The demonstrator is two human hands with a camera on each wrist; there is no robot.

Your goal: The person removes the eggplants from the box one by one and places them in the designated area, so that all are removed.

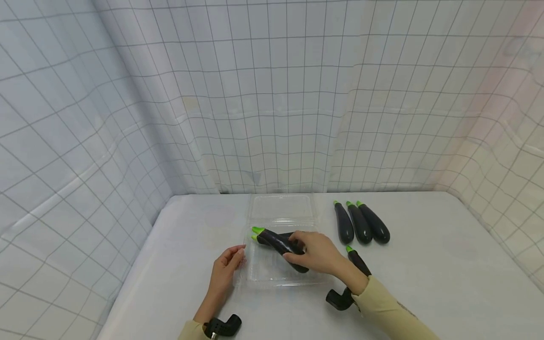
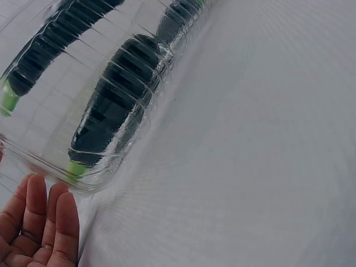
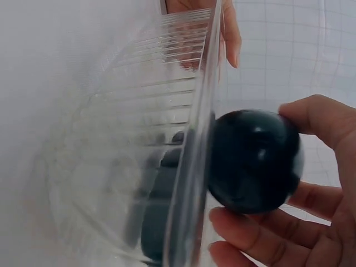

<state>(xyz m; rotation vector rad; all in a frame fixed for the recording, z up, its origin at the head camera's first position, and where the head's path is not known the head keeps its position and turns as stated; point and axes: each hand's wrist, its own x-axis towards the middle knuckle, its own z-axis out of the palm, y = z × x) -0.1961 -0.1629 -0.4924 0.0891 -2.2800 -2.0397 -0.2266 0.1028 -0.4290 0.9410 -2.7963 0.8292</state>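
My right hand (image 1: 316, 252) grips a dark, glossy eggplant (image 1: 278, 243) near its thick end, thumb on one side and fingers on the other. It tilts over a clear plastic container (image 1: 265, 276), its green stem pointing to the far left. Under it, another eggplant (image 2: 114, 105) lies in the container, partly hidden by the held one. My left hand (image 1: 225, 269) holds the container's left edge, fingertips against the outer wall (image 2: 67, 214) and thumb by the rim. In the right wrist view the held eggplant's rounded end (image 3: 253, 161) is beside the rim.
The container's clear lid (image 1: 282, 208) lies folded back behind it. To the right, three eggplants (image 1: 360, 224) lie side by side. Another eggplant (image 1: 357, 259) lies partly hidden under my right forearm. A gridded white curtain (image 1: 272, 118) surrounds the white table (image 1: 446, 264).
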